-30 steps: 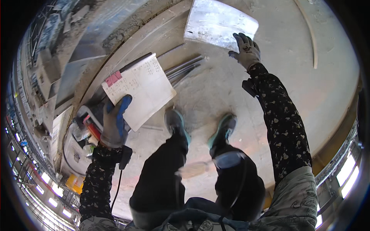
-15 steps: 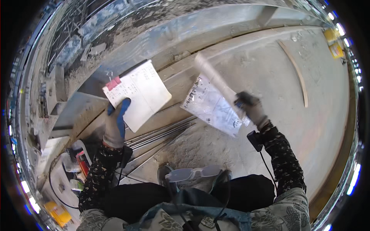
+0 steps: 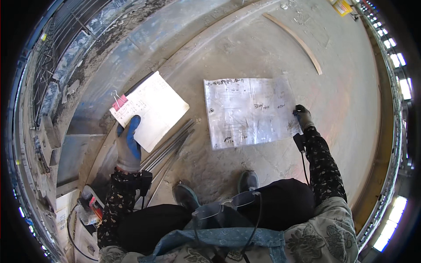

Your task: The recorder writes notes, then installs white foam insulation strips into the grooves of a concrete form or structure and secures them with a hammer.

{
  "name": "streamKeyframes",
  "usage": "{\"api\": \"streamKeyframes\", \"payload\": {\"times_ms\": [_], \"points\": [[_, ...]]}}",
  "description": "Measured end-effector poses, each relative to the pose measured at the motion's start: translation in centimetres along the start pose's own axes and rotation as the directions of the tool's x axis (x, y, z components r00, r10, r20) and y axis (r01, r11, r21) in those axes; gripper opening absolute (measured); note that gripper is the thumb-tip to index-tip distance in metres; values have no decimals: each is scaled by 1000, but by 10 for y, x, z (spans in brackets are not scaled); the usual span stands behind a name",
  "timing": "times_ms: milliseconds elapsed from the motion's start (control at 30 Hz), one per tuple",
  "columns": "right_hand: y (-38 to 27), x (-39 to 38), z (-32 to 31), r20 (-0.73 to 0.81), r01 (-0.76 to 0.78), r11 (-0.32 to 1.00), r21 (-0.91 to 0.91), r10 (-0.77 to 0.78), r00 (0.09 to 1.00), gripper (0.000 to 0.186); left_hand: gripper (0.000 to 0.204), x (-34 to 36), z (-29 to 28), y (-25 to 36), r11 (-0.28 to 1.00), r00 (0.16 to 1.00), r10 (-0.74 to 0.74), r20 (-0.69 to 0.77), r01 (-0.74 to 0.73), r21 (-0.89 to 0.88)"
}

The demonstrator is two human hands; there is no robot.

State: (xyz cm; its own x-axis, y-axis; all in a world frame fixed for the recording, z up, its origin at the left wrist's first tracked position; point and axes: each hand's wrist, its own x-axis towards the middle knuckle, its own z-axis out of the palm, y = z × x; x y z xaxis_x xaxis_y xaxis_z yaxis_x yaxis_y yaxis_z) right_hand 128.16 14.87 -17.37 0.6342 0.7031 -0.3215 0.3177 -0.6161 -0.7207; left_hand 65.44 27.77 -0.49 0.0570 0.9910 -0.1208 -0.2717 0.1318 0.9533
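Observation:
My left hand [image 3: 128, 142], in a grey glove with blue palm, grips a white notepad [image 3: 155, 109] with handwriting, a pink binder clip [image 3: 119, 102] at its upper left corner. Right of it, a creased sheet in clear plastic with dark marker writing [image 3: 239, 114] lies spread on the floor. My gloved right hand [image 3: 301, 116] pinches the right edge of that sheet. A bundle of long thin metal rods [image 3: 169, 144] runs diagonally below the notepad.
A thin curved wooden strip [image 3: 294, 39] lies at the upper right, beyond it a yellow bucket [image 3: 343, 7]. A steel beam [image 3: 105, 79] curves along the left. A container of tools and bottles [image 3: 91, 215] sits at the lower left. Eyeglasses [image 3: 206, 210] hang over my lap.
My right hand has unfolded the sheet and spread it flat lower down, moving to its right edge. The camera's view has shifted, and my legs are now bent.

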Motion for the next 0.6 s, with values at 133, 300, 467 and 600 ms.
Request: {"api": "streamKeyframes", "payload": {"times_ms": [133,300,467,600], "points": [[-9,-8,-15,9,64,942,-331,-65,998,32,36,-15,-10,11,997,998,-60,-36,62,53],[9,30,-26,10,-26,977,-213,29,1000,28,37,-18,-10,9,997,997,-72,-41,73,11],[50,35,-2,-61,-74,995,-71,70,996,19,38,-25,-3,5,992,993,-118,-27,117,-38],[78,27,-29,-240,-74,994,-80,53,969,24,37,-19,14,-11,960,969,-248,13,247,-132]]}}
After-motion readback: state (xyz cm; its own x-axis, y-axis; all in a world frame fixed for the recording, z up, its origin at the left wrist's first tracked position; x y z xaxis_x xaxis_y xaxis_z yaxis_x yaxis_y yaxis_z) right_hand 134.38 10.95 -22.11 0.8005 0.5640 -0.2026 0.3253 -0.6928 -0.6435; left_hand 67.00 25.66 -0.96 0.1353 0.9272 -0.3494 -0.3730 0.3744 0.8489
